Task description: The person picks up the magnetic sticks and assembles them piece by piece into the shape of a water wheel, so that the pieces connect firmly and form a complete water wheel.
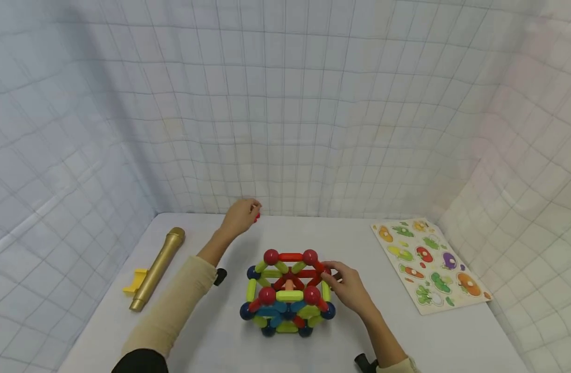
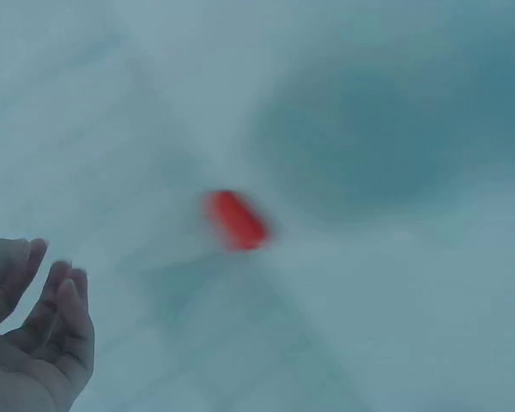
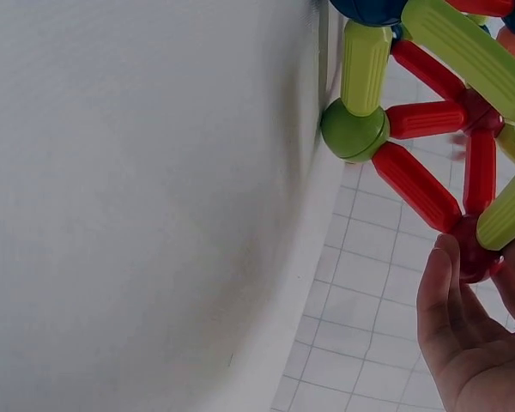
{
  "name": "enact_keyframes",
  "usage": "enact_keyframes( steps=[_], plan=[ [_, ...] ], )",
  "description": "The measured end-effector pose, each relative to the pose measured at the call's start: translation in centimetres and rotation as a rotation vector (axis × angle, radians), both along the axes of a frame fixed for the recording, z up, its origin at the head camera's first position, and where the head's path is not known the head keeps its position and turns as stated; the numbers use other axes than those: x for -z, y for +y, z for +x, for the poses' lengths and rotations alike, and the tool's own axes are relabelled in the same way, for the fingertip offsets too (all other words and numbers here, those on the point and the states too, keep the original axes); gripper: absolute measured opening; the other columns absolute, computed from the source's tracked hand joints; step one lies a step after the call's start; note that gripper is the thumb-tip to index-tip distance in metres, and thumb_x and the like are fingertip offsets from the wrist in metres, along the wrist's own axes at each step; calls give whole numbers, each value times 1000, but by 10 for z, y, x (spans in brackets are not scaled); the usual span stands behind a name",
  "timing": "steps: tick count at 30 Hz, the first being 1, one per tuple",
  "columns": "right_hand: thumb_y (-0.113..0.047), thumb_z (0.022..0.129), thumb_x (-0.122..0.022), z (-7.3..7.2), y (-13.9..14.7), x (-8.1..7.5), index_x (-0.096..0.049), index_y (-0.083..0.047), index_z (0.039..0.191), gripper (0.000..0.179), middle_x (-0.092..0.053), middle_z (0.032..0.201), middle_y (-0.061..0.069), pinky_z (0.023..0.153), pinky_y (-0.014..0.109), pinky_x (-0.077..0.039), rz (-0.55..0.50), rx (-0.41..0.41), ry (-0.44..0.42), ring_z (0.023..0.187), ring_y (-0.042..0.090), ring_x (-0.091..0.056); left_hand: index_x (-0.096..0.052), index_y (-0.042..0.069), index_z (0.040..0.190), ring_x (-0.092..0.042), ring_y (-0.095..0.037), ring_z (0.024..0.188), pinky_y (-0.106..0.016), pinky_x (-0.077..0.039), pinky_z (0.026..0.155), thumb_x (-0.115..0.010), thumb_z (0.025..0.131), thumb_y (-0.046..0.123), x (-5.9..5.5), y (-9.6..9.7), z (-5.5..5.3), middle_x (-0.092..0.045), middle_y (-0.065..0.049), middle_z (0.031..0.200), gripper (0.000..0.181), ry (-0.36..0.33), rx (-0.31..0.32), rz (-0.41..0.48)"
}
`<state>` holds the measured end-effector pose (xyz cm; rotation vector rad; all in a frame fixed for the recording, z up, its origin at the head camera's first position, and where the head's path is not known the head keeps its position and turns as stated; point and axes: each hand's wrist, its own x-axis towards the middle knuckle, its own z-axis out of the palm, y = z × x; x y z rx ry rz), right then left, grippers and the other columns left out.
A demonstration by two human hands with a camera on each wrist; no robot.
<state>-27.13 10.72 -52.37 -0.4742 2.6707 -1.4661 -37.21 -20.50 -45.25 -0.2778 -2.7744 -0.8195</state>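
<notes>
Near the table's far edge, my left hand (image 1: 240, 216) reaches over a small red piece (image 1: 257, 216). In the left wrist view, this blurred red piece (image 2: 236, 221) lies by the edge, apart from the loosely bent fingers of the left hand (image 2: 39, 335). At the middle of the table stands a magnetic ball-and-stick structure (image 1: 290, 296) of red, green and blue sticks and balls. My right hand (image 1: 348, 290) is at its right upper side. In the right wrist view, fingertips of the right hand (image 3: 481, 352) pinch a dark red ball (image 3: 474, 249) of the structure.
A gold toy microphone (image 1: 158, 269) and a yellow plastic piece (image 1: 136, 281) lie at the left. On the right is a vegetable puzzle board (image 1: 427, 264). Checked white curtains (image 1: 290, 114) surround the white table on three sides.
</notes>
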Motion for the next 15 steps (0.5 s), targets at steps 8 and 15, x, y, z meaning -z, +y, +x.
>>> enact_keyframes(
  steps=[8, 15],
  plan=[
    [-30, 93, -66, 5, 1, 4, -65, -14, 121, 32, -70, 105, 5, 66, 22, -56, -8, 62, -71, 80, 11, -64, -58, 10, 132, -52, -42, 120, -59, -46, 95, -51, 100, 19, 94, -19, -34, -54, -21, 136, 34, -245, -103, -338],
    [-30, 92, -66, -3, -5, -3, -65, -15, 120, 32, -68, 106, 5, 67, 21, -56, 2, 25, -48, 83, 13, -64, -58, 12, 130, -57, -35, 112, -55, -45, 94, -55, 98, 30, 106, -38, -35, -63, -13, 124, 36, -165, -180, -562]
  ],
)
